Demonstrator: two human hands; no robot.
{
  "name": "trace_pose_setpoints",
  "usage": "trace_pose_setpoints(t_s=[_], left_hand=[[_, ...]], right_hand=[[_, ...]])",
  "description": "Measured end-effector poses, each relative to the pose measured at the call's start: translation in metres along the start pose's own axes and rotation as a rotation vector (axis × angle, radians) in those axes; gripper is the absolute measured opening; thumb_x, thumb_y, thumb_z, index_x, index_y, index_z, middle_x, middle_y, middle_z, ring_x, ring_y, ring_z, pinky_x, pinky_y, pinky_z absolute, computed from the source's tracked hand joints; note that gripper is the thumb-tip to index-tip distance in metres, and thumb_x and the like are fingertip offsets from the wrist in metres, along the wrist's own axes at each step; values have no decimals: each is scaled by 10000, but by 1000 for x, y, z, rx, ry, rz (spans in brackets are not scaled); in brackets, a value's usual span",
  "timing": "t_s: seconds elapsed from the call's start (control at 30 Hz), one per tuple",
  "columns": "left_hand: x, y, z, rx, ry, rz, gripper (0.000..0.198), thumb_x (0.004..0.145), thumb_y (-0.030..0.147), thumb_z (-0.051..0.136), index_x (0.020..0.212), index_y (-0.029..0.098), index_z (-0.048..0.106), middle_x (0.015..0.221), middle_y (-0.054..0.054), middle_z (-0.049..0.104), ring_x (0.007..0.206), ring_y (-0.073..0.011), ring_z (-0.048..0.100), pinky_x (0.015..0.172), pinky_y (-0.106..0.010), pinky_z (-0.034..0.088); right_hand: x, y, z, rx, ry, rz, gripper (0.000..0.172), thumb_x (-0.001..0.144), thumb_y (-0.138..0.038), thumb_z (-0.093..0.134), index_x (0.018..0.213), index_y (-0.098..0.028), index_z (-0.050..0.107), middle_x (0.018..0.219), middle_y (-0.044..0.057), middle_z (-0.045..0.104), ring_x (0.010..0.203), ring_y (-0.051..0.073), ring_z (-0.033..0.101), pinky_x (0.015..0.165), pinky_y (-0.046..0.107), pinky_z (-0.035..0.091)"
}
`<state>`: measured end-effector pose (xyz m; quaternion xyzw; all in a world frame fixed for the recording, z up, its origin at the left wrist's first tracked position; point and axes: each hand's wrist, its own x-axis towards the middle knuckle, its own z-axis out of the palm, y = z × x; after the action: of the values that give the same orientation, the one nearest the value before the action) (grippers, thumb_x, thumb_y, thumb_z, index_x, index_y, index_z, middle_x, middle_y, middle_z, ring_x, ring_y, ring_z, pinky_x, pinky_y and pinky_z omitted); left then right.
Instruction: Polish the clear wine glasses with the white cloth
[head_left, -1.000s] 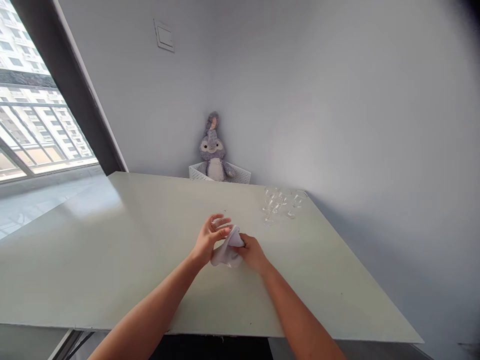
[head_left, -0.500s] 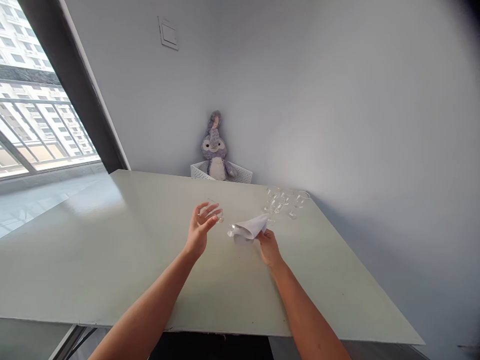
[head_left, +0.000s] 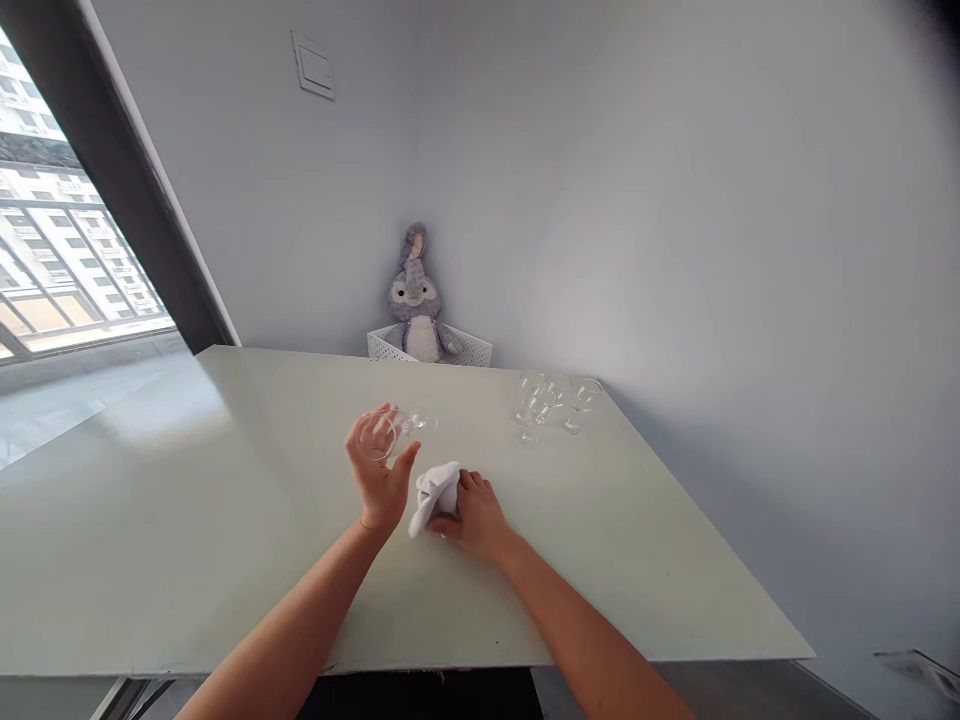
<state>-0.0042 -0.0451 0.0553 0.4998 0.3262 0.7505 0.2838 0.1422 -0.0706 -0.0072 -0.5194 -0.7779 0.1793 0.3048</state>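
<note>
My left hand (head_left: 379, 480) cups a clear stemmed glass (head_left: 384, 437), its bowl against the fingers and the thumb held out. The glass lies tilted on its side above the table, rim toward the left and stem pointing right. To the right and a little nearer to me, my right hand (head_left: 476, 515) grips a bunched white cloth (head_left: 435, 492) low over the tabletop. The cloth and the glass are apart. Part of the cloth is hidden behind the right fingers.
Several clear stemmed glasses (head_left: 551, 395) stand close together at the back right of the pale table (head_left: 600, 560). Beyond the far edge, a plush toy (head_left: 420, 310) sits in a white perforated basket (head_left: 472, 347). Walls border the back and right; a window (head_left: 67, 250) is at left.
My right hand has drawn the cloth left and toward me, away from the glass's foot, and the cloth is now bunched. The glass has turned in my left hand, which has moved slightly left.
</note>
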Motion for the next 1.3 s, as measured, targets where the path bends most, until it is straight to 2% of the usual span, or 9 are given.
trace_pose_setpoints(t_s=[0.1, 0.23, 0.4, 0.53, 0.67, 0.83, 1.0, 1.13, 1.3], left_hand=[[0, -5, -3, 114, 15, 139, 619, 681, 270, 669, 1170, 297, 291, 1253, -95, 419, 1180, -235, 420, 932, -410, 374], [-19, -19, 2, 209, -152, 321, 682, 661, 257, 686, 1206, 253, 277, 1223, -125, 460, 1138, -249, 462, 868, -424, 431], [-47, -27, 9, 233, -475, 488, 699, 686, 271, 666, 1252, 265, 257, 1199, -142, 507, 1105, -246, 495, 813, -413, 472], [-52, -25, 12, 256, -585, 402, 751, 706, 347, 635, 1306, 261, 193, 1279, -156, 437, 1136, -258, 466, 860, -438, 441], [-51, -35, 11, 554, -646, 220, 867, 682, 472, 611, 1357, 233, 123, 1376, -150, 304, 1232, -287, 341, 937, -456, 367], [-53, -53, 8, 818, -788, 61, 585, 737, 252, 553, 1276, 290, 329, 1312, -42, 394, 1201, -237, 362, 988, -417, 311], [-53, -55, 7, 809, -817, 25, 513, 739, 239, 529, 1229, 282, 385, 1224, -31, 462, 1117, -223, 413, 943, -387, 345], [-51, -56, 8, 797, -823, 19, 442, 754, 263, 516, 1186, 275, 423, 1176, -36, 488, 1077, -220, 433, 896, -374, 372], [-51, -60, 6, 801, -814, 39, 378, 759, 279, 511, 1134, 277, 463, 1139, -31, 503, 1055, -217, 452, 870, -365, 393]], right_hand=[[1, 0, -10, -181, 108, -118, 452, 727, -499, 554, 1063, -197, 547, 1171, 115, 482, 1053, 268, 419, 836, 392, 361], [5, 4, -18, -169, 476, -71, 308, 840, -362, 429, 1073, -184, 524, 948, 82, 527, 885, 206, 464, 773, 359, 374], [5, 6, -15, -241, 490, -155, 287, 826, -290, 432, 1074, -172, 517, 740, 34, 543, 690, 175, 446, 652, 320, 352], [6, 11, -16, -277, 530, -143, 168, 825, -258, 441, 901, -191, 576, 649, 15, 550, 631, 165, 447, 609, 302, 336], [9, 22, -21, -210, 589, -69, 209, 849, -305, 410, 872, -194, 586, 750, 48, 601, 689, 171, 516, 642, 297, 382], [12, 50, -41, -89, 740, 193, 323, 871, -370, 345, 932, -147, 571, 853, 99, 633, 777, 193, 575, 704, 295, 414], [12, 96, -77, -207, 557, 748, 386, 879, -357, 261, 918, -174, 599, 791, 66, 643, 750, 189, 586, 660, 261, 405], [15, 127, -91, -249, 430, 883, 312, 825, -336, 373, 832, -168, 635, 830, 99, 651, 759, 222, 598, 589, 270, 399], [27, 146, -93, -324, 328, 957, 327, 825, -342, 376, 976, -174, 613, 940, 121, 636, 832, 228, 598, 609, 279, 411]])
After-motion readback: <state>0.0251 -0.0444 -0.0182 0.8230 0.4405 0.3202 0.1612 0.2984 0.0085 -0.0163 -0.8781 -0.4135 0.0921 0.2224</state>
